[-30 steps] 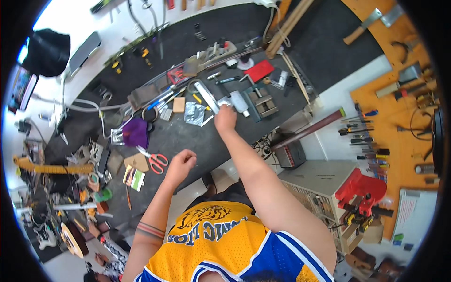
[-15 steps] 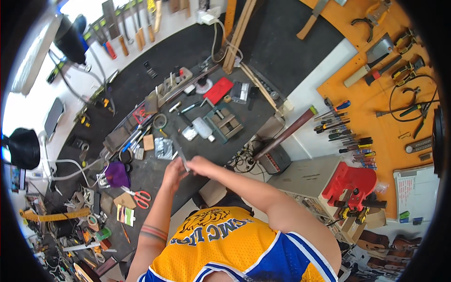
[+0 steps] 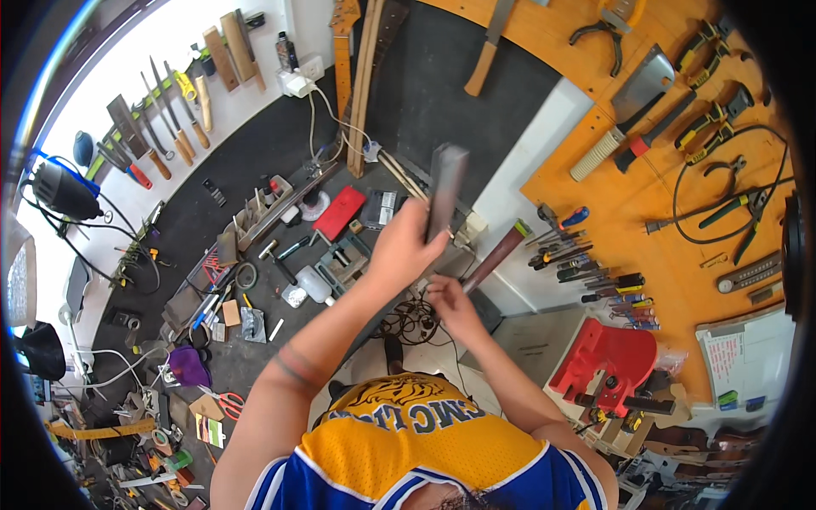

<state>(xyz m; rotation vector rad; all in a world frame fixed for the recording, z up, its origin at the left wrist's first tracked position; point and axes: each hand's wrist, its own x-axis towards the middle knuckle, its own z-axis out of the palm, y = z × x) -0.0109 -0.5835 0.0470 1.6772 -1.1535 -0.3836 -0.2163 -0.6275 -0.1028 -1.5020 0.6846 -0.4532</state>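
Observation:
My left hand [image 3: 399, 248] is raised over the right side of the bench, wrapped round a flat, dark grey bar [image 3: 445, 189]. The bar points up and away from me, its far end smeared by motion, so I cannot tell its exact kind. Lower and to the right, my right hand [image 3: 454, 308] hangs over tangled cables [image 3: 408, 321]. Its fingers are loosely curled and apart, with nothing visible in them. Beyond my left forearm are a green metal vise [image 3: 347, 259] and a white bottle [image 3: 314, 285]. A small white strip [image 3: 276, 330] lies on the bench.
A dark red post [image 3: 497, 253] leans close by my right hand. The red machine [image 3: 605, 361] stands farther right. Screwdrivers and pliers [image 3: 718, 200] hang on the orange board. Scissors [image 3: 230, 405] and a purple cloth [image 3: 189, 365] lie at the left.
My hands were together over the bench's front edge, on a thin grey piece. Both have moved right; the left has risen with the bar, and the right has come apart from it. My view has shifted right.

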